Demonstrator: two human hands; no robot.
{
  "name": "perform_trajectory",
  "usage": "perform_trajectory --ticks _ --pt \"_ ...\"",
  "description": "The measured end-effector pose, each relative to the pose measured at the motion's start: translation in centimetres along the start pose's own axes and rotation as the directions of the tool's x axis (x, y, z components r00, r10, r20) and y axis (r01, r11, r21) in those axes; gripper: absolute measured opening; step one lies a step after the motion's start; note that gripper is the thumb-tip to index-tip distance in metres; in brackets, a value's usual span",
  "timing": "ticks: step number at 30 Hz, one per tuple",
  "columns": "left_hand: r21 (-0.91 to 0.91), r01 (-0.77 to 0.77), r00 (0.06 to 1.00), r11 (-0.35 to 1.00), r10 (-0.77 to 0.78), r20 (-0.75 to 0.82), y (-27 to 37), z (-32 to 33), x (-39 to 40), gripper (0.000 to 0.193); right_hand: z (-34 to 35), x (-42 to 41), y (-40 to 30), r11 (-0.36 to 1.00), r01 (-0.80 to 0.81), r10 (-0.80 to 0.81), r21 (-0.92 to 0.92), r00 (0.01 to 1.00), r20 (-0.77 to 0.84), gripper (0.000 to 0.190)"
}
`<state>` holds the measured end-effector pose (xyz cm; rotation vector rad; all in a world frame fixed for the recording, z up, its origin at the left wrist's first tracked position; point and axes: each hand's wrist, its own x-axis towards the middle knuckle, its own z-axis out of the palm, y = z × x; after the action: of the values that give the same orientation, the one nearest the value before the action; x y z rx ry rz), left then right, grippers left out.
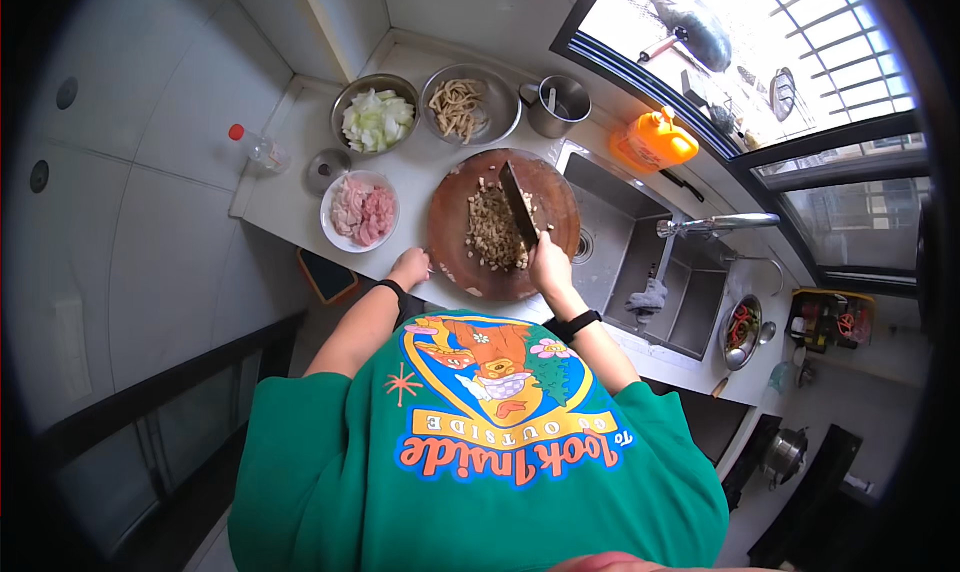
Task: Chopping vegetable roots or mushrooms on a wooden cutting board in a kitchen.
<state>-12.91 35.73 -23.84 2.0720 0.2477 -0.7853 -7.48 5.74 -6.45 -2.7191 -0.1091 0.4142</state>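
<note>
My right hand [551, 264] grips the handle of a dark-bladed cleaver [517, 203], its blade over a round wooden chopping board [450, 212]. Under and beside the blade lies a heap of finely diced, brownish-beige food [491, 230], spread over the board's middle. My left hand [411, 268] is at the counter's front edge, just left of the board, with its fingers curled. Whether it grips anything is unclear. Left of the board, a white bowl [328, 225] holds pale pink raw meat [367, 212] in slices or strips.
Behind are a steel bowl of cut pale-green vegetable [379, 119], a steel bowl of beige strips [455, 106] and a steel mug [555, 114]. A double sink [600, 272] with a faucet [716, 223] adjoins the board's right. A clear bottle [264, 152] stands far left, an orange jug [652, 140] by the window.
</note>
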Motion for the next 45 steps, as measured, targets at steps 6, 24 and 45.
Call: perform_trajectory --ticks 6,24,45 --pt "0.092 0.222 0.97 0.971 -0.229 0.079 1.4 -0.6 -0.3 0.017 1.6 1.0 -0.4 0.996 0.074 -0.073 -0.043 0.997 0.037 0.019" --pt "0.639 0.054 0.963 0.767 0.128 -0.236 15.0 -3.5 -5.7 0.116 -0.7 1.3 -0.3 0.99 0.123 -0.12 -0.068 0.992 0.039 0.016" --pt "0.582 0.036 0.945 0.812 0.162 -0.285 13.3 -4.8 -5.3 0.117 -6.2 7.0 0.8 0.956 0.245 -0.246 -0.163 0.969 0.009 0.018"
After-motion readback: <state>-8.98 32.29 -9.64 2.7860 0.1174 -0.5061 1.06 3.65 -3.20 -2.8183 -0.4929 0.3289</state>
